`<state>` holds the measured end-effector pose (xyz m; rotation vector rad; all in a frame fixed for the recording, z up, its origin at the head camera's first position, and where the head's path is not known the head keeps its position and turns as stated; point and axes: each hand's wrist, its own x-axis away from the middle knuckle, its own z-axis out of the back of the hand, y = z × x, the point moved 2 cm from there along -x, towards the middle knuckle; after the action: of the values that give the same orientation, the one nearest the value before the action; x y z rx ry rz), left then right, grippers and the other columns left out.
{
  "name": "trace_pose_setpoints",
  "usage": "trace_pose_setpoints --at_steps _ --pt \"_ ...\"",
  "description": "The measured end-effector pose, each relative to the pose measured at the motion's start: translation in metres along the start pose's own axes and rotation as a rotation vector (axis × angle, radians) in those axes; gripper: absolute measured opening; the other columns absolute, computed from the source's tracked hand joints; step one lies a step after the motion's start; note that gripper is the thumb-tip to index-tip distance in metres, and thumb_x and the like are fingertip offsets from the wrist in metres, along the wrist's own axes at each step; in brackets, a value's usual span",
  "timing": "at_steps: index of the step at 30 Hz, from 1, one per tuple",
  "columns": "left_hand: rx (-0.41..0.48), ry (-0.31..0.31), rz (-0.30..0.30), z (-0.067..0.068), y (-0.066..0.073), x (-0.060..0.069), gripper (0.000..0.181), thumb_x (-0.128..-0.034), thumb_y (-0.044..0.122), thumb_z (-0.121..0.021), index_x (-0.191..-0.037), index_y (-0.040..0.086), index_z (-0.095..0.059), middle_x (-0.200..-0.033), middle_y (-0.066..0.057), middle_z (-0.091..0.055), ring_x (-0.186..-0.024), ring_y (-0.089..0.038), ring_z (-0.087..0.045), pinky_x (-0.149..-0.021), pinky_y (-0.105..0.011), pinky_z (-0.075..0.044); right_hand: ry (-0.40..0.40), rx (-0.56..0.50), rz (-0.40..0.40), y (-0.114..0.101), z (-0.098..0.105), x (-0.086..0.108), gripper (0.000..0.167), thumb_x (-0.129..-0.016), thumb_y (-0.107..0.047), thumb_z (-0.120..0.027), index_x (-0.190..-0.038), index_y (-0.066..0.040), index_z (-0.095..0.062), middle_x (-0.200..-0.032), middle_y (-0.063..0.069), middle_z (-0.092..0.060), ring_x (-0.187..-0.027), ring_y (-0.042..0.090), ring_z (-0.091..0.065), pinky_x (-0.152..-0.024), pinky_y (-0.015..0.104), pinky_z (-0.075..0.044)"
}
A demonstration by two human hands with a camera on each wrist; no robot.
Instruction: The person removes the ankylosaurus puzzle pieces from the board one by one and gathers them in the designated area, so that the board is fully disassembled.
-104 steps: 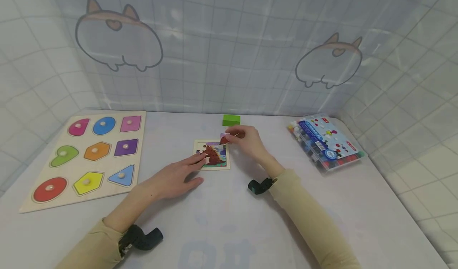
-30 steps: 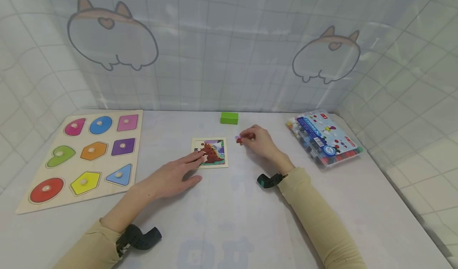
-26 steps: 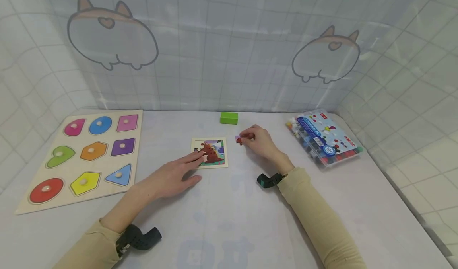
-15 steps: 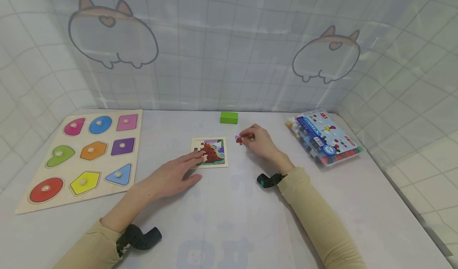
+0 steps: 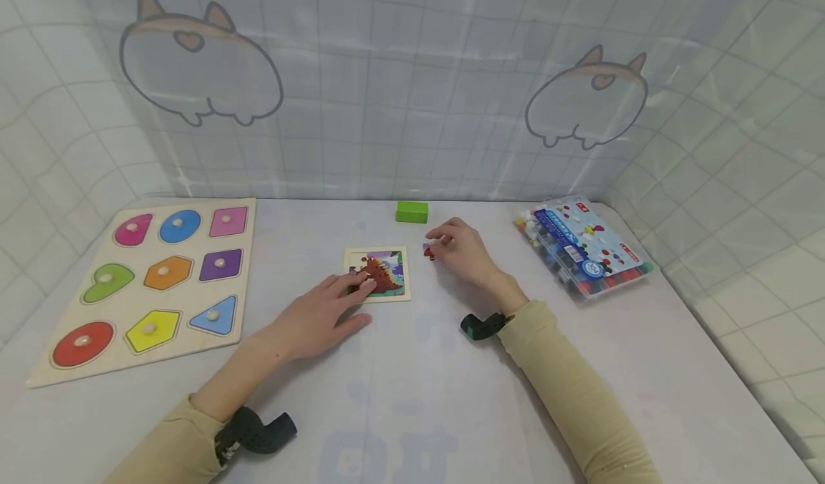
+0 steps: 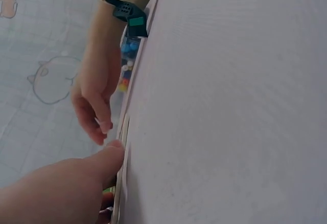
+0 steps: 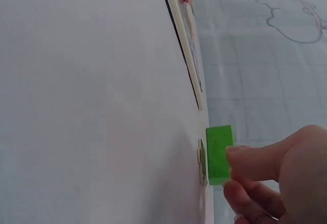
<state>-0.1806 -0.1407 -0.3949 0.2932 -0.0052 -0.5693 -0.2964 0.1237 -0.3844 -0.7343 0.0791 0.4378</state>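
Note:
A small jigsaw puzzle (image 5: 389,278) with a brown dinosaur picture lies in a wooden frame at mid table. My left hand (image 5: 317,321) rests its fingertips on the picture's left part, hiding some of it. Just right of the frame, a loose red and lilac puzzle piece (image 5: 428,250) lies on the table. My right hand (image 5: 465,256) hovers over that piece, thumb and fingers loosely bent. In the right wrist view the piece (image 7: 202,163) lies flat, apart from the thumb (image 7: 255,163), and no object shows in this hand.
Behind the puzzle stands a green block (image 5: 412,212). A wooden board (image 5: 193,251) with several coloured knobbed shapes lies at the left. At the back right is a clear plastic box (image 5: 586,248) of colourful beads. A patterned curtain (image 5: 399,97) hangs along the table's back edge.
My right hand has carried the piece from the puzzle's upper right corner to the table beside it and let go, lifting slightly. My left fingers have shifted a little on the picture.

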Motion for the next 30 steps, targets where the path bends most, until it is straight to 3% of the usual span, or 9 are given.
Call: trace_pose_setpoints --at_steps 9,15,19,24,30 --pt "0.021 -0.005 -0.018 0.0 0.002 -0.002 0.063 -0.1013 0.047 -0.054 -0.151 0.009 -0.045 -0.158 -0.012 -0.037 -0.143 -0.034 -0.037 -0.112 -0.052 -0.04 -0.038 -0.05 0.06 -0.021 -0.005 0.003 0.021 -0.093 -0.005 -0.067 -0.113 -0.002 -0.073 -0.107 0.011 -0.062 -0.095 0.024 -0.062 -0.085 0.036 -0.051" --pt "0.092 -0.068 0.023 0.001 0.005 -0.003 0.071 -0.1001 0.051 -0.054 -0.155 0.01 -0.037 -0.163 -0.008 -0.031 -0.149 -0.033 -0.031 -0.116 -0.053 -0.035 -0.052 -0.046 0.07 -0.023 -0.011 0.003 0.02 -0.093 -0.005 -0.068 -0.112 -0.004 -0.074 -0.105 0.009 -0.062 -0.094 0.022 -0.062 -0.087 0.035 -0.053" --pt "0.103 -0.068 0.02 0.0 0.004 -0.003 0.071 -0.1004 0.05 -0.053 -0.156 0.01 -0.036 -0.164 -0.008 -0.03 -0.149 -0.031 -0.031 -0.116 -0.052 -0.035 -0.057 -0.07 0.084 -0.025 -0.013 0.002 0.02 -0.093 -0.004 -0.066 -0.112 -0.004 -0.074 -0.106 0.009 -0.063 -0.093 0.021 -0.063 -0.087 0.033 -0.052" --pt "0.112 -0.069 0.021 0.0 0.003 -0.003 0.07 -0.1004 0.05 -0.054 -0.155 0.01 -0.037 -0.163 -0.009 -0.032 -0.148 -0.032 -0.032 -0.115 -0.052 -0.036 -0.108 -0.111 0.078 -0.034 -0.017 0.004 0.021 -0.096 -0.005 -0.062 -0.115 -0.004 -0.073 -0.11 0.01 -0.067 -0.097 0.021 -0.062 -0.087 0.032 -0.051" --pt "0.105 -0.07 0.023 0.001 0.004 -0.001 0.07 -0.1001 0.051 -0.054 -0.154 0.01 -0.039 -0.162 -0.008 -0.032 -0.147 -0.032 -0.034 -0.113 -0.053 -0.038 -0.181 -0.128 0.071 -0.046 -0.029 -0.002 0.024 -0.099 -0.006 -0.059 -0.12 -0.003 -0.07 -0.116 0.01 -0.067 -0.105 0.022 -0.062 -0.099 0.038 -0.05"
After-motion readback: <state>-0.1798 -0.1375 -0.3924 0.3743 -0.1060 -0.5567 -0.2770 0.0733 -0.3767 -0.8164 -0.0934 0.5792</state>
